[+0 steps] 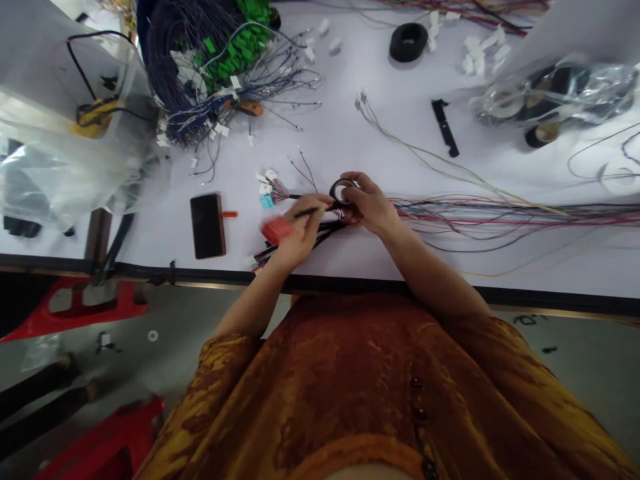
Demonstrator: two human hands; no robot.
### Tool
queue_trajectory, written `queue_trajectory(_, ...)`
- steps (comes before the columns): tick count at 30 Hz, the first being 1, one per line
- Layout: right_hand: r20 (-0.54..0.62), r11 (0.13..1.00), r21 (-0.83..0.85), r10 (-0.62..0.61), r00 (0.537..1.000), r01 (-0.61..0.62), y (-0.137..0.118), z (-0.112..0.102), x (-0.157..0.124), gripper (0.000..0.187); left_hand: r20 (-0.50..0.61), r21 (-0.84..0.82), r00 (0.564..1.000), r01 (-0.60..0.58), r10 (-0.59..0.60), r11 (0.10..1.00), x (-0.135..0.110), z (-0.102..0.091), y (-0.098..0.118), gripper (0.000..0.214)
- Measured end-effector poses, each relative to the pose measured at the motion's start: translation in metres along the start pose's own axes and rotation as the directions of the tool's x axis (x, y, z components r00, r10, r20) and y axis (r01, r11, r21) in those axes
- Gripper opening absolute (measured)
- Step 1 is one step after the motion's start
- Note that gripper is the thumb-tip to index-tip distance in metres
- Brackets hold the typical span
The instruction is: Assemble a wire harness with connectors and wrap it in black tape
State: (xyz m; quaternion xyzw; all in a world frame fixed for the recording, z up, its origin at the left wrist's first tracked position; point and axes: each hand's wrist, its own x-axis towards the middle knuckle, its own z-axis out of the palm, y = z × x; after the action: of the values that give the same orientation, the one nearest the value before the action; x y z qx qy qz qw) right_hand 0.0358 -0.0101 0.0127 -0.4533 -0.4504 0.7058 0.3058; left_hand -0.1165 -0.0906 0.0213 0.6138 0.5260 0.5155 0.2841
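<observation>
My right hand (369,203) grips a roll of black tape (343,192) between thumb and fingers, above a bundle of wires. Closed round a black-wrapped branch of the wire harness (309,213) is my left hand (300,233), close to the roll. A red connector (277,230), smeared by motion, hangs at the left hand's outer side. Beyond it lie white connectors (267,181) and a light blue connector (267,201) on wire ends. Long loose wires (500,217) run from under my right hand to the right edge.
A phone (208,227) lies left of my hands. At the back left sits a big bundle of dark wires (170,73) with green tags. Another black tape roll (409,42), a black plastic strip (445,128) and plastic bags (555,93) lie farther off. The table's dark edge (360,285) is in front of me.
</observation>
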Motion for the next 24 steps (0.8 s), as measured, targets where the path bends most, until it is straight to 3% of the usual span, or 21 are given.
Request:
queue_trajectory(3,0.024,1.0,0.018,-0.023,0.999,0.023,0.006,0.001,-0.001,0.036,-0.087,-0.132,0.983,0.151,-0.163,0.98,0.004,0.009,-0.017,0.023)
queue_trajectory(6,0.043,0.943,-0.248,-0.216,0.975,0.22,0.01,-0.007,-0.008,0.049,-0.06,-0.143,0.967,0.236,-0.246,0.961,0.01,0.016,-0.029,0.018)
queue_trajectory(7,0.071,0.87,-0.383,-0.308,0.949,0.311,0.008,-0.01,-0.009,0.053,-0.062,-0.143,0.963,0.252,-0.263,0.957,0.012,0.017,-0.03,0.016)
queue_trajectory(9,0.199,0.625,-0.626,-0.45,0.871,0.466,0.0,-0.015,-0.006,0.056,-0.056,-0.142,0.959,0.267,-0.277,0.953,0.015,0.017,-0.031,0.014)
queue_trajectory(11,0.364,0.371,-0.753,-0.453,0.814,0.543,-0.01,-0.017,-0.001,0.045,-0.029,-0.17,0.956,0.284,-0.292,0.944,0.017,0.016,-0.032,0.011)
queue_trajectory(13,0.458,0.223,-0.797,-0.384,0.802,0.562,-0.019,-0.015,0.005,0.034,-0.004,-0.228,0.952,0.296,-0.305,0.927,0.017,0.015,-0.033,0.012)
queue_trajectory(15,0.48,0.2,-0.806,-0.33,0.813,0.557,-0.023,-0.013,0.01,0.032,0.024,-0.276,0.952,0.299,-0.304,0.914,0.017,0.015,-0.037,0.015)
queue_trajectory(19,0.503,0.255,-0.785,-0.27,0.821,0.565,-0.027,-0.016,0.012,0.016,-0.002,-0.204,0.968,0.245,-0.25,0.948,0.013,0.016,-0.045,0.014)
queue_trajectory(21,0.506,0.221,-0.799,-0.254,0.824,0.559,-0.029,-0.017,0.012,0.006,-0.044,-0.112,0.977,0.205,-0.211,0.972,0.011,0.017,-0.047,0.01)
queue_trajectory(24,0.493,0.168,-0.824,-0.259,0.831,0.542,-0.027,-0.008,0.004,0.011,-0.095,-0.053,0.976,0.194,-0.198,0.98,0.01,0.02,-0.049,0.007)
